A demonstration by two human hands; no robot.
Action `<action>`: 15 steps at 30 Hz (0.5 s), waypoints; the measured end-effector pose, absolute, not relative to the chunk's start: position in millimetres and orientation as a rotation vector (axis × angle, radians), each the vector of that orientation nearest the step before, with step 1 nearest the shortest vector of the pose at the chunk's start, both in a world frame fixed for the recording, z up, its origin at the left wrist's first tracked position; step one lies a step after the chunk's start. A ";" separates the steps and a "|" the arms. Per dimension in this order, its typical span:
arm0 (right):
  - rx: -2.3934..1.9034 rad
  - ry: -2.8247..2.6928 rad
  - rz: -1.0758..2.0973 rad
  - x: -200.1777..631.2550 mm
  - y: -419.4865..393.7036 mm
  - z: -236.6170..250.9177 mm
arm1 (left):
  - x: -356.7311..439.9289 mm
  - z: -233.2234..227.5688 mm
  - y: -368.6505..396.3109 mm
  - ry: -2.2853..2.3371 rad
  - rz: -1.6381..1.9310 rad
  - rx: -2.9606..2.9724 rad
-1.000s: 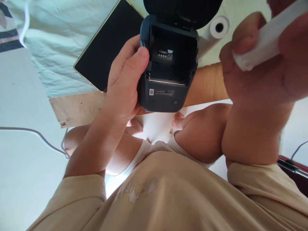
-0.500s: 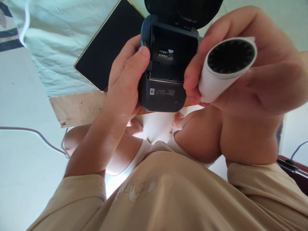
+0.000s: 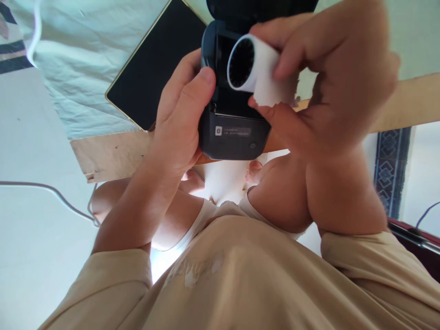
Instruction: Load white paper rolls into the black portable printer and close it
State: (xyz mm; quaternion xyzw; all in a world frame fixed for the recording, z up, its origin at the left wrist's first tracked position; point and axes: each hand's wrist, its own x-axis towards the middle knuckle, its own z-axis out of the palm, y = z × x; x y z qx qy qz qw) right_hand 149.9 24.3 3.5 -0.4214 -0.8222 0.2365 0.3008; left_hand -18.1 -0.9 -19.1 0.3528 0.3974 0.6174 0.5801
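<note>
Paper roll held over open printer bay

Far left: a grey-white cable (image 3: 20, 184) lies across the pale floor. Next, pale green cloth (image 3: 85, 87) covers the table, with the bare wooden edge (image 3: 110, 153) showing along the near side. A black tablet (image 3: 154, 68), gold-rimmed, lies aslant on the cloth.

Centre: left hand (image 3: 182, 110) grips a dark portable printer (image 3: 228, 121) by its left side, thumb on the upper face, fingers wrapped around and partly hidden. Printer lid (image 3: 237, 11) stands open at the far end; a small white square mark shows on the near panel.

Right of centre: right hand (image 3: 333, 78) pinches a white paper roll (image 3: 270, 68) between thumb and fingers. Roll sits tilted over the printer's bay, dark core facing left, lower paper edge ragged. Contact between roll and bay: cannot tell.

Far right: a dark patterned strip (image 3: 392, 169) and a thin dark cable (image 3: 426, 213).
</note>
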 end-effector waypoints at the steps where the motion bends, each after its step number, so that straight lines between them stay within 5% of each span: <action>1: -1.092 -2.242 0.533 148.0 22.4 7.5 | -19.2 -19.5 -1.0 0.916 1.426 0.830; 15: -0.952 -2.200 0.215 139.1 22.2 9.7 | -28.3 -20.0 -1.0 0.875 1.245 0.878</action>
